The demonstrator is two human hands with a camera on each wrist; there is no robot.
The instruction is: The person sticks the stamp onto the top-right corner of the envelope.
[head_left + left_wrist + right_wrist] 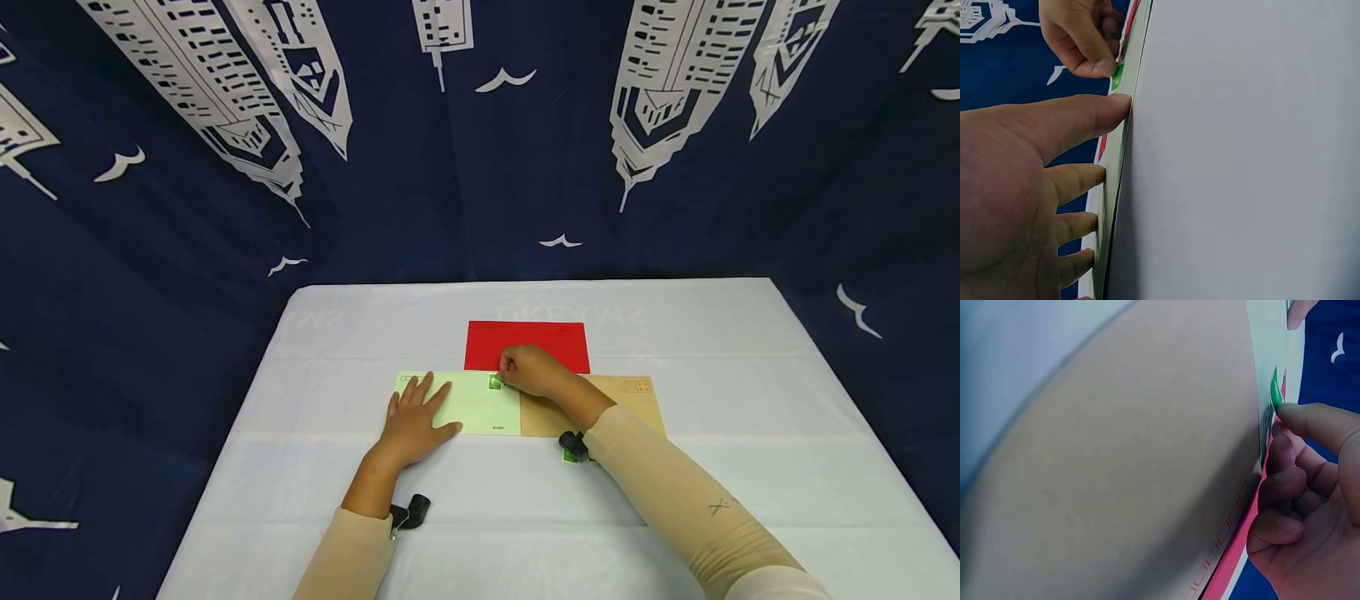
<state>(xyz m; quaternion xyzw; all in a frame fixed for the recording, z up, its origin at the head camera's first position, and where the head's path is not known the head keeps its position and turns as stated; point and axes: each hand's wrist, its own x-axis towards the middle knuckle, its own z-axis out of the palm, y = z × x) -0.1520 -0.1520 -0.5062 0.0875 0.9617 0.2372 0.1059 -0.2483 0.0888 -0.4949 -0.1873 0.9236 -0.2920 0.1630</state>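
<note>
green stamp [494, 382]: pinched in right hand [534, 372] | green envelope [480, 407]: under left hand [414, 427]

The pale green rectangular paper envelope [483, 410] looks smooth and matt, as does the tan rectangular paper envelope [636, 406], dull like kraft. The red rectangular paper envelope [551, 333] is smooth too. The small green square paper stamp [1276, 390] is thin, with a slight sheen. Lightly creased white cloth covers the worktop [352, 342]; the navy-blue backdrop with white printed buildings [465, 175] is matt cloth. The beige long sleeves [667, 492] are matt, wrinkled fabric, the small black wrist devices [418, 510] apparently plastic
</note>
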